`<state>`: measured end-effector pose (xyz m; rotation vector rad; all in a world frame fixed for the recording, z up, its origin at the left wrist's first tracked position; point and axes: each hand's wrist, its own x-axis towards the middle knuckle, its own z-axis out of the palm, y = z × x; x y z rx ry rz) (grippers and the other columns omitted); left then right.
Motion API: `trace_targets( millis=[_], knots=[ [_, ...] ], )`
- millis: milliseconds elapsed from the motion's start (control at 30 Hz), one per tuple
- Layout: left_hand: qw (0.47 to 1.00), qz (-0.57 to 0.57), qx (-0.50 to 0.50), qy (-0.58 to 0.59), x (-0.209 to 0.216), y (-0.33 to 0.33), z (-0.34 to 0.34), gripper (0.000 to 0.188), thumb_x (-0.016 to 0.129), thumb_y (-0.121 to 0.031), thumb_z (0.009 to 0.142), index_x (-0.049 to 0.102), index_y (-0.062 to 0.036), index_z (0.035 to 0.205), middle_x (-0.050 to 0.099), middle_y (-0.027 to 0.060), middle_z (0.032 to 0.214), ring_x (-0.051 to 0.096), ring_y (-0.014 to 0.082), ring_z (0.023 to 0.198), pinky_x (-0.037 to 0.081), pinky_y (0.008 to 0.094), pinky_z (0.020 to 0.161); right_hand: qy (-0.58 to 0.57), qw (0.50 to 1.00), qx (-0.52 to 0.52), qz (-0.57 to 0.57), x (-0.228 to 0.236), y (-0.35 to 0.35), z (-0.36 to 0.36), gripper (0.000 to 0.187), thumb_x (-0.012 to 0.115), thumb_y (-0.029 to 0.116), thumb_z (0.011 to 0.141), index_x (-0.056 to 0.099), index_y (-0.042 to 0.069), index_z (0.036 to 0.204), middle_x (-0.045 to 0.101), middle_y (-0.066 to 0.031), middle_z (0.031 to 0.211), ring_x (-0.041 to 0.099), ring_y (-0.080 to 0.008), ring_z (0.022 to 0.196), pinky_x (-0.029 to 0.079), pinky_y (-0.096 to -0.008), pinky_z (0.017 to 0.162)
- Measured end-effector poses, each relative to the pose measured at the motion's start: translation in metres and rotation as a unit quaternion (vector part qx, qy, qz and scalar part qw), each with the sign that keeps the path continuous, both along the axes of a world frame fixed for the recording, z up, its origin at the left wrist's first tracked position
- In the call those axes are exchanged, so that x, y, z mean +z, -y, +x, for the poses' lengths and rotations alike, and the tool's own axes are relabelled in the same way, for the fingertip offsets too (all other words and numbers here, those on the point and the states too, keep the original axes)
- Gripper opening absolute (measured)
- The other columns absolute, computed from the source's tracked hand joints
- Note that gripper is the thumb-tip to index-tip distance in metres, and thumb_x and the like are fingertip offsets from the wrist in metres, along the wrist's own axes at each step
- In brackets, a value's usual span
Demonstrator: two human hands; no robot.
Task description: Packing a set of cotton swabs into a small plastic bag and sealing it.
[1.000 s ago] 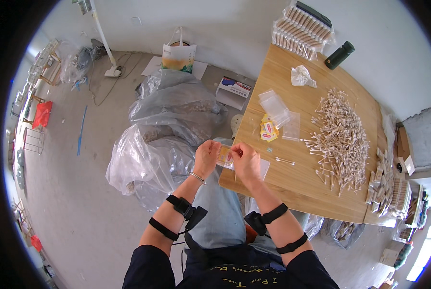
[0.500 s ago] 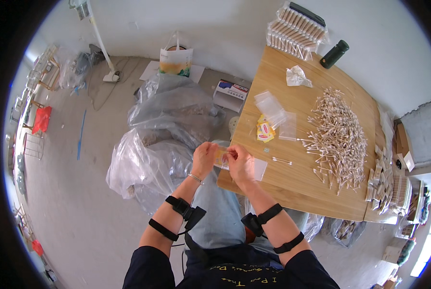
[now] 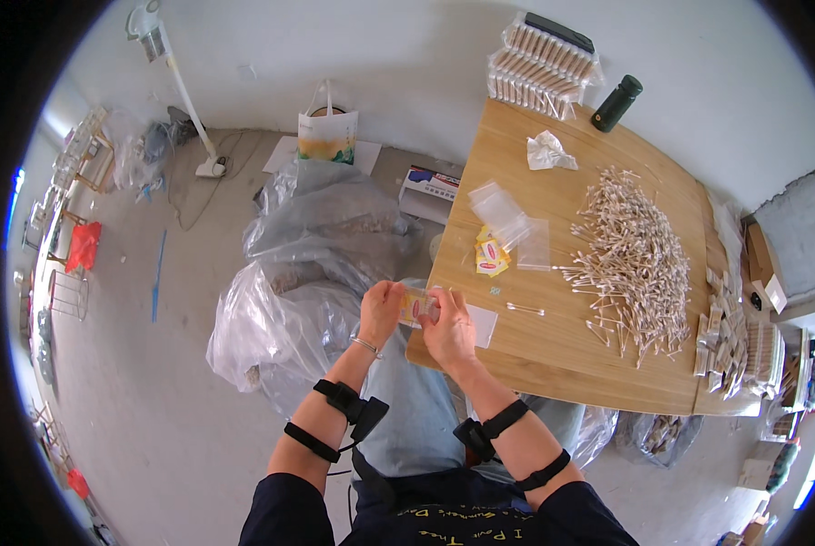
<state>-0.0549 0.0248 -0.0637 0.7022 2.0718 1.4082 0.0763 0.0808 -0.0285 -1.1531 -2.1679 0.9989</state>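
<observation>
Between my two hands is a small clear plastic bag (image 3: 416, 308) with a yellow, white and red label card showing through it. My left hand (image 3: 382, 311) pinches its left end; my right hand (image 3: 450, 329) grips the right end with fingers bent round it. They hold it just off the table's near left corner. Beside my right hand lies a flat whitish piece (image 3: 484, 326), partly hidden. A few loose cotton swabs (image 3: 526, 310) rest further right. Beyond them are yellow label cards (image 3: 491, 255) and flat clear bags (image 3: 500, 211). A large heap of cotton swabs (image 3: 635, 264) covers the table's right part.
On the wooden table (image 3: 553, 364) are crumpled tissue (image 3: 550, 151), a dark green bottle (image 3: 617, 103), stacked packs of swabs (image 3: 544, 68) and bundled packs (image 3: 722, 337) at the right edge. Big plastic sacks (image 3: 289, 309) fill the floor at left, near a tote bag (image 3: 327, 136).
The bag has turned so its label card shows more clearly. My right hand has shifted slightly down and left. The whole view has shifted a little.
</observation>
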Motion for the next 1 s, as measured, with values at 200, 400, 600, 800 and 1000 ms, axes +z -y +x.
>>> trace_targets(
  millis=[200, 400, 600, 800, 1000],
  knots=[
    [0.999, 0.003, -0.029, 0.015, -0.008, 0.000, -0.004, 0.029, 0.056, -0.023, 0.093, 0.064, 0.0027, 0.085, 0.061, 0.0042, 0.073, 0.053, 0.0091, 0.068, 0.044, 0.0281, 0.060, 0.002, 1.000, -0.020, -0.023, 0.006, -0.003, -0.001, 0.038, 0.072, 0.013, 0.076, 0.058, 0.009, 0.111, 0.056, -0.0133, 0.102, 0.059, -0.0317, 0.093, 0.049, -0.0415, 0.079],
    [0.997, -0.028, -0.074, 0.004, 0.009, 0.005, -0.017, 0.027, 0.055, -0.023, 0.094, 0.063, 0.0026, 0.098, 0.065, 0.0139, 0.089, 0.061, 0.0261, 0.087, 0.047, 0.0369, 0.080, 0.056, 0.980, -0.069, 0.178, -0.001, -0.038, 0.070, 0.038, 0.069, 0.011, 0.075, 0.058, 0.011, 0.112, 0.054, -0.0126, 0.111, 0.048, -0.0343, 0.107, 0.041, -0.0418, 0.092],
    [0.892, 0.000, -0.093, -0.442, 0.059, -0.028, 0.055, 0.033, 0.058, -0.009, 0.086, 0.055, -0.0010, 0.118, 0.057, 0.0179, 0.120, 0.051, 0.0349, 0.112, 0.042, 0.0417, 0.094, 0.026, 0.971, -0.129, 0.201, -0.030, -0.068, 0.150, 0.023, 0.068, 0.006, 0.074, 0.066, 0.006, 0.097, 0.059, -0.0107, 0.098, 0.052, -0.0317, 0.095, 0.041, -0.0432, 0.089],
    [0.844, 0.103, -0.324, -0.414, 0.023, -0.054, 0.156, 0.024, 0.062, -0.003, 0.079, 0.063, -0.0064, 0.103, 0.060, 0.0109, 0.103, 0.055, 0.0324, 0.099, 0.045, 0.0418, 0.086, -0.007, 0.980, -0.069, 0.184, -0.034, -0.046, 0.175, 0.018, 0.064, 0.005, 0.075, 0.066, 0.006, 0.093, 0.059, -0.0100, 0.097, 0.053, -0.0322, 0.094, 0.044, -0.0423, 0.083],
    [0.835, 0.094, -0.386, -0.380, 0.025, -0.061, 0.198, 0.013, 0.065, -0.005, 0.078, 0.065, -0.0073, 0.090, 0.060, 0.0095, 0.093, 0.056, 0.0328, 0.091, 0.045, 0.0415, 0.082, 0.093, 0.934, -0.273, 0.212, -0.007, -0.079, 0.267, 0.036, 0.070, 0.010, 0.073, 0.062, 0.006, 0.108, 0.055, -0.0142, 0.113, 0.047, -0.0340, 0.109, 0.038, -0.0455, 0.093]
  ],
)
